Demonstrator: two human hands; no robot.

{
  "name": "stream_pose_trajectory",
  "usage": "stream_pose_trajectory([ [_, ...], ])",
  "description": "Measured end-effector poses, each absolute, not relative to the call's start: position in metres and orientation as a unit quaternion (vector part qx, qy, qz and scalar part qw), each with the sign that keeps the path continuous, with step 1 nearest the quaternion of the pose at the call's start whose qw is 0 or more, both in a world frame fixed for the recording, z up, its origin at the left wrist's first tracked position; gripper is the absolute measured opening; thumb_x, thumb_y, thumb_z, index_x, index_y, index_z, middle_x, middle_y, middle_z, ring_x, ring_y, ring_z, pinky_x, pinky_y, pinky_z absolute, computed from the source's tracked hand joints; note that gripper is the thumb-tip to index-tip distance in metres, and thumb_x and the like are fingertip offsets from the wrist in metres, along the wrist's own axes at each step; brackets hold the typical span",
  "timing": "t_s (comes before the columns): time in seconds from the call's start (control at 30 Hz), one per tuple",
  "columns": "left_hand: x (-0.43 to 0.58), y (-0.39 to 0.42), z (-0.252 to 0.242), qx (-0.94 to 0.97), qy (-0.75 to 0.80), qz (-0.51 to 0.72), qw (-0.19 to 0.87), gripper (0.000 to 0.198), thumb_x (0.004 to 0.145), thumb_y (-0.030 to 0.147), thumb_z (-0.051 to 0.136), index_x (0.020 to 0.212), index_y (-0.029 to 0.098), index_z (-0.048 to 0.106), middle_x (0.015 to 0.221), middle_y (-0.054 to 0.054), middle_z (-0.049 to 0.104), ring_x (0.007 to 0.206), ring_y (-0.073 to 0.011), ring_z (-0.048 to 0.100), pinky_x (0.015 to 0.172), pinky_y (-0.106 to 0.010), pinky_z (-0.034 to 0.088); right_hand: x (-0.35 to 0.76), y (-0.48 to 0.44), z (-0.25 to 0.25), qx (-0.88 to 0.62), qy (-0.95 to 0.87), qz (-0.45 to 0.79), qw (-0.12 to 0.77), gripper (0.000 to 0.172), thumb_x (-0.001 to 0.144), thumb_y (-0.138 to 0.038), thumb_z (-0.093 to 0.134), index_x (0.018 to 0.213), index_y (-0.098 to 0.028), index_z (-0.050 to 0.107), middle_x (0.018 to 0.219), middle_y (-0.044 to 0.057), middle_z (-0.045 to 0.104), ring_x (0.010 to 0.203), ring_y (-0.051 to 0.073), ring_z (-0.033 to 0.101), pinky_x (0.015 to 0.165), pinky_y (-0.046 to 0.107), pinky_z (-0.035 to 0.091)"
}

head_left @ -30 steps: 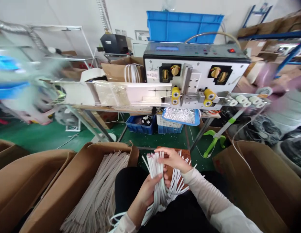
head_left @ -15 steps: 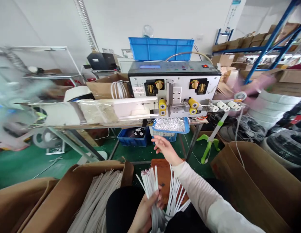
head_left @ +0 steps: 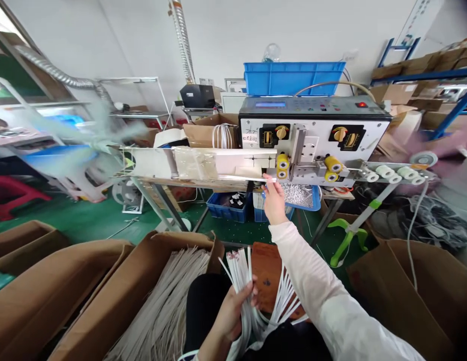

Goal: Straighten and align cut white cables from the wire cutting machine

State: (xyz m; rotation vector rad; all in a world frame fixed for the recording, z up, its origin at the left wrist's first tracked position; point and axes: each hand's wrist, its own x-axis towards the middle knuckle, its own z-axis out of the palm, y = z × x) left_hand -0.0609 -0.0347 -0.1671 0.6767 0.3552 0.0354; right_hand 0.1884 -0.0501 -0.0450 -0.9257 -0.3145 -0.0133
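My left hand [head_left: 231,313] is closed around a bundle of white cut cable pieces [head_left: 242,271] held upright over my lap. My right hand [head_left: 274,196] reaches forward to the wire-cutting machine [head_left: 312,128]. Its fingers pinch a white cable piece [head_left: 241,178] lying in the machine's long outfeed tray [head_left: 195,163], just left of the yellow rollers [head_left: 282,166]. More loose white pieces [head_left: 286,301] fan out over a brown wooden stool [head_left: 267,276] below my right forearm.
A cardboard box [head_left: 116,296] at my left holds several long white cable pieces [head_left: 161,311]. Another cardboard box [head_left: 406,291] stands at the right. Blue bins [head_left: 227,208] sit under the machine table, a blue crate [head_left: 293,77] on top. Cable coils lie far right.
My right hand left the bundle, stretched forward and upward, and now grips a cable piece in the outfeed tray. The left hand kept holding the bundle. The camera tilted up.
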Motion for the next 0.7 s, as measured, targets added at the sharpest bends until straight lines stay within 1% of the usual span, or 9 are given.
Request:
stream_pose_trajectory([
  [0.07, -0.06, -0.03, -0.162, 0.339, 0.175, 0.035, 0.924, 0.037, 0.071, 0.033, 0.082, 0.095, 0.013, 0.064, 0.071, 0.001, 0.054, 0.054, -0.0081, 0.046, 0.055, -0.025, 0.041, 0.169, -0.076, -0.047, -0.493, -0.284, 0.039, 0.821, 0.031, 0.084, -0.047, 0.062, 0.095, -0.019, 0.068, 0.096, 0.006, 0.07, 0.08, 0.016, 0.063, 0.07, 0.028, 0.051],
  [0.2, -0.057, -0.021, -0.154, 0.352, 0.162, 0.054, 0.92, 0.034, 0.071, 0.033, 0.081, 0.094, 0.013, 0.065, 0.071, 0.001, 0.056, 0.053, -0.0088, 0.048, 0.055, -0.025, 0.043, 0.142, -0.13, -0.051, -0.617, -0.518, 0.28, 0.523, 0.031, 0.088, -0.043, 0.062, 0.085, -0.014, 0.071, 0.07, 0.003, 0.068, 0.06, 0.012, 0.058, 0.057, 0.024, 0.044],
  [0.27, -0.055, -0.02, -0.154, 0.36, 0.153, 0.057, 0.919, 0.034, 0.071, 0.033, 0.081, 0.094, 0.013, 0.066, 0.072, 0.0, 0.058, 0.053, -0.0093, 0.05, 0.055, -0.025, 0.044, 0.132, -0.145, -0.054, -0.633, -0.574, 0.33, 0.402, 0.033, 0.089, -0.042, 0.061, 0.078, -0.013, 0.071, 0.063, 0.001, 0.064, 0.057, 0.011, 0.055, 0.054, 0.022, 0.039],
  [0.3, -0.053, -0.02, -0.154, 0.364, 0.151, 0.053, 0.918, 0.033, 0.071, 0.033, 0.081, 0.093, 0.012, 0.066, 0.072, -0.001, 0.059, 0.054, -0.0097, 0.052, 0.055, -0.025, 0.045, 0.126, -0.148, -0.057, -0.63, -0.591, 0.344, 0.37, 0.033, 0.089, -0.042, 0.061, 0.077, -0.013, 0.071, 0.063, 0.001, 0.063, 0.057, 0.011, 0.055, 0.054, 0.022, 0.039],
  [0.37, -0.05, -0.023, -0.156, 0.372, 0.155, 0.046, 0.914, 0.033, 0.072, 0.035, 0.081, 0.089, 0.011, 0.066, 0.071, -0.003, 0.062, 0.055, -0.012, 0.056, 0.056, -0.025, 0.047, 0.113, -0.148, -0.065, -0.616, -0.595, 0.372, 0.357, 0.032, 0.089, -0.043, 0.06, 0.081, -0.014, 0.071, 0.066, 0.001, 0.064, 0.058, 0.011, 0.056, 0.055, 0.022, 0.04],
  [0.47, -0.046, -0.031, -0.157, 0.379, 0.176, 0.053, 0.907, 0.037, 0.069, 0.035, 0.083, 0.091, 0.01, 0.067, 0.074, -0.007, 0.068, 0.065, -0.0192, 0.065, 0.064, -0.029, 0.052, 0.096, -0.143, -0.079, -0.64, -0.542, 0.348, 0.419, 0.032, 0.091, -0.044, 0.055, 0.085, -0.016, 0.07, 0.072, 0.002, 0.063, 0.062, 0.012, 0.058, 0.056, 0.023, 0.045],
  [0.6, -0.044, -0.037, -0.152, 0.361, 0.189, 0.028, 0.913, 0.044, 0.065, 0.034, 0.085, 0.097, 0.008, 0.067, 0.09, -0.013, 0.072, 0.08, -0.0266, 0.07, 0.072, -0.034, 0.056, 0.09, -0.138, -0.095, -0.701, -0.486, 0.166, 0.495, 0.027, 0.09, -0.042, 0.058, 0.085, -0.019, 0.072, 0.108, 0.009, 0.059, 0.088, 0.017, 0.06, 0.073, 0.028, 0.051],
  [0.67, -0.044, -0.039, -0.148, 0.354, 0.186, 0.003, 0.916, 0.043, 0.066, 0.034, 0.085, 0.094, 0.007, 0.068, 0.091, -0.015, 0.072, 0.08, -0.0261, 0.07, 0.073, -0.035, 0.057, 0.093, -0.139, -0.101, -0.704, -0.467, 0.147, 0.515, 0.026, 0.09, -0.041, 0.058, 0.091, -0.02, 0.073, 0.122, 0.011, 0.055, 0.099, 0.019, 0.059, 0.079, 0.031, 0.051],
  [0.7, -0.044, -0.039, -0.146, 0.352, 0.184, -0.004, 0.918, 0.042, 0.067, 0.034, 0.085, 0.094, 0.006, 0.067, 0.09, -0.015, 0.072, 0.079, -0.0253, 0.07, 0.074, -0.035, 0.058, 0.095, -0.14, -0.103, -0.699, -0.454, 0.165, 0.527, 0.026, 0.091, -0.041, 0.057, 0.096, -0.021, 0.073, 0.122, 0.01, 0.056, 0.099, 0.019, 0.06, 0.078, 0.031, 0.052],
])
